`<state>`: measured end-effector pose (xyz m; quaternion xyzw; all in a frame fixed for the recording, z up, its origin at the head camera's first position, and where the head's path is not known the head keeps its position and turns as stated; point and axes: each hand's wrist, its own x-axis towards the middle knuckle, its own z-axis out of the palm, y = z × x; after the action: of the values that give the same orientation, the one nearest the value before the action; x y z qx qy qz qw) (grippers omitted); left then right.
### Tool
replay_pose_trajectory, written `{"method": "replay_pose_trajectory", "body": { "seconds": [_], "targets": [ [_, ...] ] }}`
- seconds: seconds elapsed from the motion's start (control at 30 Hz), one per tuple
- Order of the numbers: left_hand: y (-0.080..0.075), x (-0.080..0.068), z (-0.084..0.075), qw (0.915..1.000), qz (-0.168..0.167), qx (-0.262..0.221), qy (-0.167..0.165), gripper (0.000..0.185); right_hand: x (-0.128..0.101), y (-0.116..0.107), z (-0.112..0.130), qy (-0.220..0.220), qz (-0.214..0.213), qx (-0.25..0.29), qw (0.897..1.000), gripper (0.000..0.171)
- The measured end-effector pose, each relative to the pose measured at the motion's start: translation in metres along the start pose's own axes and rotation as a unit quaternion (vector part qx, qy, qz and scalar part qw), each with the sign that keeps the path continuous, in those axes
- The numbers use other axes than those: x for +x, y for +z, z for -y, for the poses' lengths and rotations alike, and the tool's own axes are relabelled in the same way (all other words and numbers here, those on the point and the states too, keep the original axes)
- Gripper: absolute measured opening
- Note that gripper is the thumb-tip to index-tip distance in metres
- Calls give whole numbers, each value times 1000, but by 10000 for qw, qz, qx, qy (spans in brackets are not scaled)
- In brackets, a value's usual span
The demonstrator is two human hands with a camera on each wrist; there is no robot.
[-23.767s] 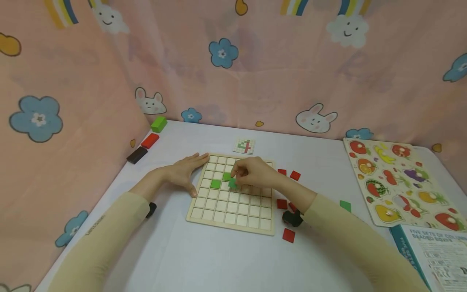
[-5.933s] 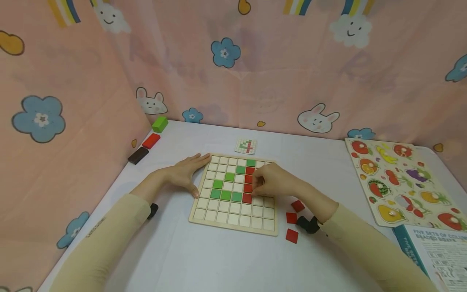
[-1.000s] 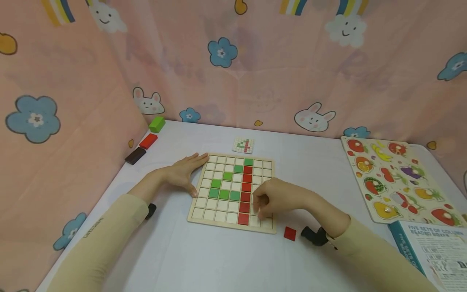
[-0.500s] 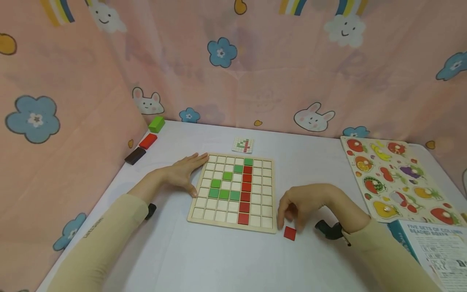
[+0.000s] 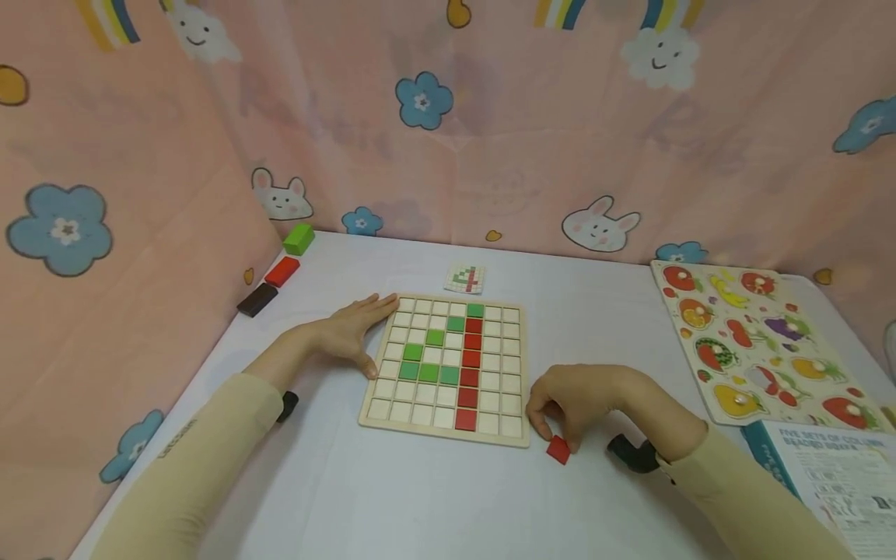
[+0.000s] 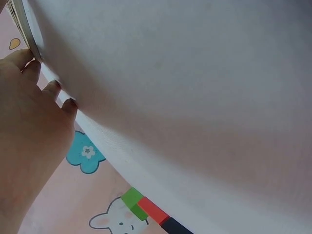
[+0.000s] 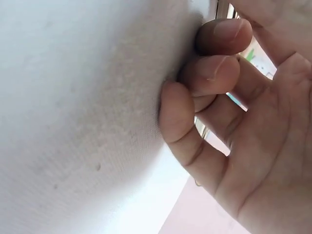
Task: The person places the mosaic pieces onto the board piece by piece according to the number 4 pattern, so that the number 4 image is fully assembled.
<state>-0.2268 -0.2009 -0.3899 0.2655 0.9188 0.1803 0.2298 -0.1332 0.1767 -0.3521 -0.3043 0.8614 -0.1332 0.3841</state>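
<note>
Red tile (image 5: 558, 449) shows only in the head view, pinched by curled right-hand fingers (image 7: 204, 73); left hand (image 5: 348, 333) lies flat.

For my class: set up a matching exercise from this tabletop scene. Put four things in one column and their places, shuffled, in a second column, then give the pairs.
Things:
1. left hand
2. loose red tile
3. pattern card
4. fruit puzzle

Places:
A. beyond the grid board's far edge
B. at the right hand's fingertips
C. at the table's right side
D. flat against the board's left edge

Pairs: 1-D, 2-B, 3-A, 4-C
</note>
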Motion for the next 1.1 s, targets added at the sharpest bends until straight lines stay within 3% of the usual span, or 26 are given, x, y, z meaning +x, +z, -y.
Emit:
{"method": "replay_pose_trajectory", "body": {
  "seconds": [0.27,0.53,0.67,0.87,1.0,1.1],
  "targets": [
    [0,-1,2,10000,-1,-10,-34,132,3,-3,-1,-63,46,140,9999,27],
    [0,0,2,10000,-12,-32,27,131,10,-16,-19,-949,28,876,9916,13],
    [0,0,2,10000,3,3,-5,131,19,-24,-21,-1116,-627,1374,9822,10],
    [0,0,2,10000,17,-2,-52,132,41,-25,-8,-714,-1939,1632,9647,8],
    [0,0,1,10000,13,-39,-43,132,52,-21,2,-328,-2269,1561,9608,7],
    [0,0,1,10000,9,-37,-47,132,56,-18,5,-153,-2288,1505,9617,6]
  ]
}}
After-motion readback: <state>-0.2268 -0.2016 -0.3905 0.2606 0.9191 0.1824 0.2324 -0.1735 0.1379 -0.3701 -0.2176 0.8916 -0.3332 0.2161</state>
